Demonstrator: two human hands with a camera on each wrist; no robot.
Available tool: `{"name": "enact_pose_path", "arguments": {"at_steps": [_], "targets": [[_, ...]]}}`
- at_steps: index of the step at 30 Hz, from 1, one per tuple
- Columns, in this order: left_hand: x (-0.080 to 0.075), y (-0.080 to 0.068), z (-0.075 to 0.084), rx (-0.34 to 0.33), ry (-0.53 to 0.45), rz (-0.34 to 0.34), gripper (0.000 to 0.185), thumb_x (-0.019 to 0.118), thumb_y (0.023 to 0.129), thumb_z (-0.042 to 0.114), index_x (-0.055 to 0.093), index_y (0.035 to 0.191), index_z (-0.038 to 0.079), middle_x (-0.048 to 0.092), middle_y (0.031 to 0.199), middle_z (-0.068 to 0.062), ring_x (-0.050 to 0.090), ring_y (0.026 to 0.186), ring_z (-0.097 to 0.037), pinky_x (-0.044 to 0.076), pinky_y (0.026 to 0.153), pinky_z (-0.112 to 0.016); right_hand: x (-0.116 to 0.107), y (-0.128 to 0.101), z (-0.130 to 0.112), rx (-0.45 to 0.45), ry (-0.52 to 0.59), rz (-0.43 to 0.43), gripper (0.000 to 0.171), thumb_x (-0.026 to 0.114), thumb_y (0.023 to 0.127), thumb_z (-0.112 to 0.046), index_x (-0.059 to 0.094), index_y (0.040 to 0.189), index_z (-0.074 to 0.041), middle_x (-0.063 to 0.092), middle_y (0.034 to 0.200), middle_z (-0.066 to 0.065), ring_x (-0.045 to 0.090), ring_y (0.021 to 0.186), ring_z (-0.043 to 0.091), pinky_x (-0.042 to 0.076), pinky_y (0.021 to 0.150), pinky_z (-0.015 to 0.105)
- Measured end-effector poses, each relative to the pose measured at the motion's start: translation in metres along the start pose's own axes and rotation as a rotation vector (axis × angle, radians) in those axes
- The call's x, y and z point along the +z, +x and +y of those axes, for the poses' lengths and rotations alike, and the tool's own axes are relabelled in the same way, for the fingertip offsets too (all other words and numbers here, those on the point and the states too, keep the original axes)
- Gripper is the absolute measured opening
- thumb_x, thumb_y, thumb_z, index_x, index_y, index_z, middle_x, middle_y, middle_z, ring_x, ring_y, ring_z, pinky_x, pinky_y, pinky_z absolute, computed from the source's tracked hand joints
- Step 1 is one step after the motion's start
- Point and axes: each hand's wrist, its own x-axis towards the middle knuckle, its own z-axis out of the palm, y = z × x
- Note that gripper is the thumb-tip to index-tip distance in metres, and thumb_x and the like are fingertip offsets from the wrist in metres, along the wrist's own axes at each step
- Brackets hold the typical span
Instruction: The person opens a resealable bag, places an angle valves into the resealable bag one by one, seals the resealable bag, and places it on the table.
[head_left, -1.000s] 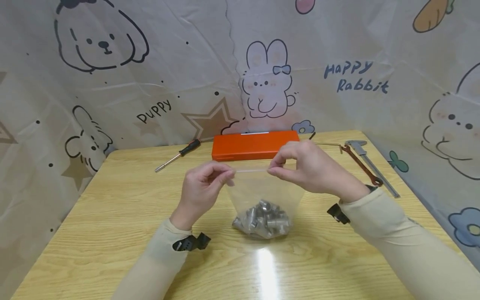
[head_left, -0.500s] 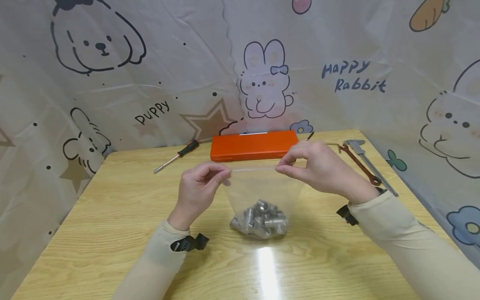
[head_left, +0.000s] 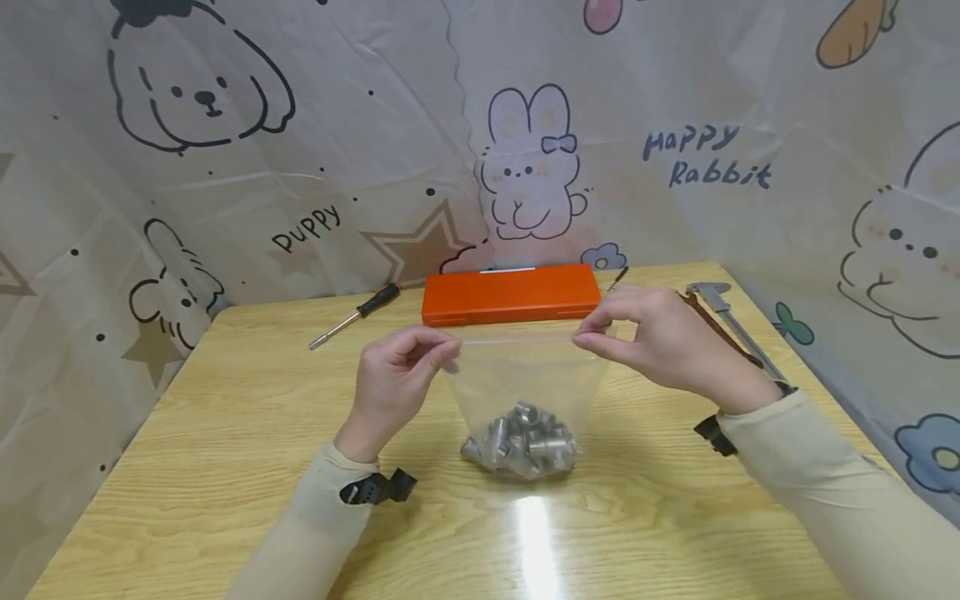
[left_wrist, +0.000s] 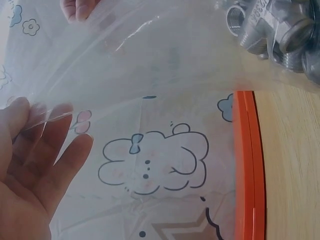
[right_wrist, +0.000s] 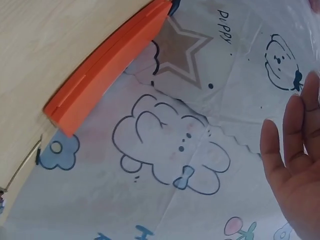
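Note:
A clear zip-lock bag (head_left: 517, 379) stands on the table in front of me, its bottom filled with several shiny metal threaded fittings (head_left: 528, 437). At the bag's upper left corner my left hand (head_left: 397, 379) pinches the top edge between thumb and index finger. My right hand (head_left: 652, 337) pinches the same zip edge near the right corner. In the left wrist view the film of the bag (left_wrist: 145, 45) spreads above the left hand (left_wrist: 45, 160), with the fittings (left_wrist: 285, 30) at upper right. The right wrist view catches the right hand (right_wrist: 295, 155) at its edge.
An orange case (head_left: 510, 296) lies behind the bag. To the left is a black-handled screwdriver (head_left: 356, 315). A caliper (head_left: 738, 325) and a red-brown wrench (head_left: 708, 315) lie at the right, partly behind the right hand. A printed cloth (head_left: 337, 125) hangs behind the table (head_left: 225, 433).
My right hand has slid rightward along the bag's top edge, from around its middle toward the right corner. My left hand keeps its pinch at the left corner, and the fittings stay put.

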Motion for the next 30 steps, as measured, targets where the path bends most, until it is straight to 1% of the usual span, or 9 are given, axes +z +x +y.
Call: {"name": "enact_pose_path", "arguments": {"at_steps": [2, 6, 9, 11, 15, 19, 24, 28, 30], "targets": [[0.000, 0.000, 0.000, 0.008, -0.003, -0.002, 0.008, 0.071, 0.086, -0.005, 0.073, 0.093, 0.000, 0.072, 0.083, -0.012, 0.069, 0.067, -0.016, 0.058, 0.064, -0.026, -0.002, -0.002, 0.002, -0.009, -0.007, 0.008, 0.008, 0.079, 0.085, -0.013, 0.075, 0.086, -0.020, 0.068, 0.086, -0.012, 0.059, 0.078, 0.009, 0.049, 0.067, 0.031], [0.002, 0.002, 0.001, 0.027, -0.002, -0.012, 0.009, 0.071, 0.086, -0.006, 0.072, 0.093, 0.000, 0.071, 0.083, -0.008, 0.068, 0.067, -0.015, 0.058, 0.064, -0.026, -0.002, -0.005, 0.004, -0.056, -0.007, 0.024, 0.012, 0.079, 0.085, -0.010, 0.072, 0.084, -0.020, 0.066, 0.085, -0.013, 0.058, 0.081, 0.007, 0.051, 0.072, 0.032], [0.002, 0.002, 0.000, 0.028, 0.007, -0.016, 0.009, 0.071, 0.086, -0.006, 0.072, 0.093, 0.000, 0.071, 0.082, -0.006, 0.068, 0.068, -0.014, 0.058, 0.063, -0.026, -0.002, -0.006, 0.004, -0.078, -0.006, 0.032, 0.014, 0.079, 0.084, -0.008, 0.071, 0.084, -0.019, 0.066, 0.085, -0.012, 0.059, 0.081, 0.008, 0.052, 0.074, 0.034], [0.002, 0.002, 0.000, 0.024, 0.007, -0.015, 0.009, 0.072, 0.086, -0.005, 0.072, 0.093, 0.000, 0.072, 0.082, -0.005, 0.068, 0.067, -0.013, 0.058, 0.061, -0.029, -0.001, -0.006, 0.005, -0.067, -0.001, 0.033, 0.013, 0.080, 0.083, -0.009, 0.072, 0.085, -0.019, 0.067, 0.086, -0.012, 0.060, 0.081, 0.009, 0.052, 0.073, 0.033], [0.001, 0.001, -0.002, 0.009, 0.002, -0.008, 0.009, 0.072, 0.085, -0.006, 0.072, 0.093, 0.000, 0.072, 0.083, -0.007, 0.068, 0.067, -0.014, 0.058, 0.061, -0.029, 0.001, -0.009, 0.009, -0.016, 0.016, 0.034, 0.010, 0.081, 0.083, -0.013, 0.075, 0.086, -0.020, 0.069, 0.088, -0.011, 0.061, 0.083, 0.008, 0.053, 0.071, 0.031], [0.001, 0.000, -0.003, -0.003, -0.008, 0.007, 0.008, 0.072, 0.086, -0.005, 0.072, 0.093, -0.001, 0.072, 0.083, -0.012, 0.068, 0.066, -0.016, 0.058, 0.063, -0.026, 0.001, -0.012, 0.014, -0.007, 0.027, 0.055, 0.011, 0.081, 0.082, -0.011, 0.076, 0.086, -0.020, 0.069, 0.089, -0.012, 0.062, 0.085, 0.008, 0.052, 0.070, 0.028], [0.001, 0.000, -0.004, 0.000, -0.001, 0.004, 0.006, 0.072, 0.087, -0.002, 0.072, 0.092, -0.001, 0.071, 0.082, -0.015, 0.068, 0.066, -0.016, 0.058, 0.062, -0.026, 0.000, -0.015, 0.017, -0.063, 0.031, 0.086, 0.015, 0.081, 0.081, -0.004, 0.075, 0.086, -0.017, 0.070, 0.088, -0.011, 0.063, 0.085, 0.009, 0.050, 0.071, 0.021], [0.000, -0.001, -0.003, -0.003, 0.017, -0.002, 0.005, 0.072, 0.087, 0.000, 0.073, 0.092, 0.000, 0.071, 0.081, -0.013, 0.068, 0.066, -0.015, 0.058, 0.062, -0.027, 0.000, -0.014, 0.016, -0.115, 0.024, 0.099, 0.019, 0.081, 0.079, -0.001, 0.073, 0.085, -0.017, 0.069, 0.087, -0.011, 0.063, 0.085, 0.010, 0.049, 0.077, 0.021], [0.000, -0.001, -0.004, -0.006, 0.017, 0.000, 0.006, 0.072, 0.087, -0.001, 0.072, 0.092, 0.000, 0.071, 0.081, -0.012, 0.068, 0.066, -0.015, 0.058, 0.061, -0.028, 0.000, -0.014, 0.016, -0.122, 0.026, 0.106, 0.019, 0.081, 0.078, -0.001, 0.073, 0.084, -0.017, 0.069, 0.087, -0.011, 0.063, 0.084, 0.010, 0.049, 0.077, 0.020]]}}
